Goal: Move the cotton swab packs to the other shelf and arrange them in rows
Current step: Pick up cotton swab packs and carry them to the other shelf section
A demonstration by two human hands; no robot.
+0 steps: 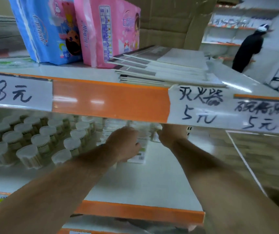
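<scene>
Both forearms reach onto the lower shelf (135, 183). Left grip (123, 144) curls around a clear cotton swab pack (139, 157) there. Right grip (168, 135), just right of the pack, is half hidden under the upper shelf edge (110, 102); whether it holds anything cannot be told. Round swab tubs (39, 142) crowd left of the left grip.

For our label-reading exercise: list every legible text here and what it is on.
"8元": left paper tag on the orange shelf edge.
"灭火器 5元": middle paper tag.
"5元": right paper tag; top line blurred.
Pink pack, blue pack, cotton swab jars, cotton swab pack: print too blurred.
</scene>
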